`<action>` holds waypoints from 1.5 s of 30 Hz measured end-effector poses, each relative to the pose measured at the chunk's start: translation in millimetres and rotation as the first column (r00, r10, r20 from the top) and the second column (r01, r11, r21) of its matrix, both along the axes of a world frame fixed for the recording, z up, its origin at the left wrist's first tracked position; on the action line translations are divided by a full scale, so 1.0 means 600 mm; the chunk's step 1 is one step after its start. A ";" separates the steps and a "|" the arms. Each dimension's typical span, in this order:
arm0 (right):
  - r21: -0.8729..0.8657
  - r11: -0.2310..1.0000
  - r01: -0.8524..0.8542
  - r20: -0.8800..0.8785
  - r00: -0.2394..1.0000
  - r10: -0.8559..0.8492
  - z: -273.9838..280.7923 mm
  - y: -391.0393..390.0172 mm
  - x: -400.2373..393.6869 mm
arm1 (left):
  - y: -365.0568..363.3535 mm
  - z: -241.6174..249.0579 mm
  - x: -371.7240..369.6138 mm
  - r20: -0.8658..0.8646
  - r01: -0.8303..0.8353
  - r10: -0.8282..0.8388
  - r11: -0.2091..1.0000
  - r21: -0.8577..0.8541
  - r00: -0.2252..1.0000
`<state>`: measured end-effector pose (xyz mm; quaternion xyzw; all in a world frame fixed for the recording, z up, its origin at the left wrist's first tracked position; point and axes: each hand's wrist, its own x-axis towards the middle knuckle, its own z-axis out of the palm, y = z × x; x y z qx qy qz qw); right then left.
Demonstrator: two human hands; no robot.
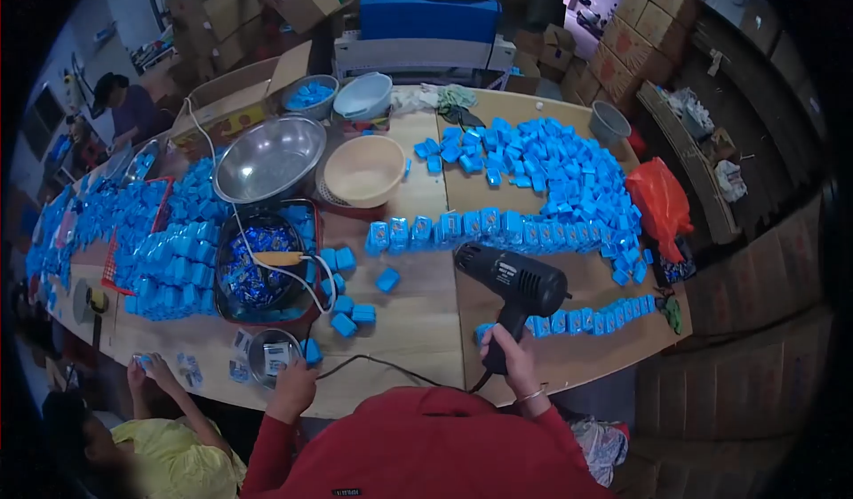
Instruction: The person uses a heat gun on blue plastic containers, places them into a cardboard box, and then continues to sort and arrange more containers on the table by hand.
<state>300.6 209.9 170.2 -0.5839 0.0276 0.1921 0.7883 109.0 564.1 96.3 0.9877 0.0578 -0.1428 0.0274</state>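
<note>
My right hand [513,357] is wrapped round the handle of a black heat gun [515,277], its nozzle pointing left over the table. Beyond the nozzle stands a long row of blue wrapped packs [484,225]. A shorter row of packs [595,319] lies to the right of my right hand. My left hand [295,388] is closed at the near rim of a small metal bowl [258,359] holding printed cards. What its fingers grip is hidden. A black cord [391,366] runs between my left hand and the heat gun.
A heap of blue packs [560,166] covers the far right. On the left are a black basin of small packets [258,263], stacked blue packs [173,268], a steel basin [271,157] and a beige basin [362,170]. A person in yellow [178,455] works at the lower left.
</note>
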 end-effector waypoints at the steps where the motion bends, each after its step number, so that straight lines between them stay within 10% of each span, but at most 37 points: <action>1: -0.040 0.999 -0.017 0.076 0.997 0.021 -0.008 0.010 -0.005 | -0.004 0.013 -0.001 -0.038 -0.032 0.029 0.996 -0.084 0.999; 7: 0.030 0.960 -0.278 0.168 0.948 0.270 -0.019 0.052 -0.051 | -0.054 0.062 0.043 0.373 0.235 -0.127 0.937 -0.260 0.919; 17: -0.276 0.857 -0.435 0.201 0.845 0.495 -0.029 0.100 -0.105 | -0.102 0.066 0.022 0.237 0.264 -0.193 0.908 -0.324 0.952; 26: 0.116 0.832 -0.543 0.073 0.840 0.538 0.027 0.247 -0.002 | -0.068 0.065 0.016 0.152 0.093 -0.009 0.823 -0.560 0.988; 28: 0.319 0.792 -0.521 -0.013 0.833 0.554 0.038 0.308 0.041 | -0.079 0.057 0.053 0.232 0.182 0.018 0.562 -0.807 0.973; 29: 0.442 0.765 -0.469 -0.062 0.834 0.548 0.038 0.346 0.060 | -0.091 0.044 0.074 0.190 0.162 0.103 0.232 -0.959 0.976; 32: 0.475 0.764 -0.437 -0.117 0.829 0.547 0.081 0.444 0.099 | -0.110 0.095 0.153 0.137 0.330 0.394 -0.477 -0.815 0.909; 37: 0.246 0.789 -0.563 -0.211 0.763 0.611 0.062 0.583 0.188 | 0.062 0.123 0.230 -0.303 0.223 0.533 -0.711 -0.667 0.790; 45: 0.359 0.732 -0.579 -0.224 0.708 0.670 -0.078 0.878 0.344 | 0.343 0.066 0.423 -0.188 -0.058 0.845 -0.184 -0.981 0.500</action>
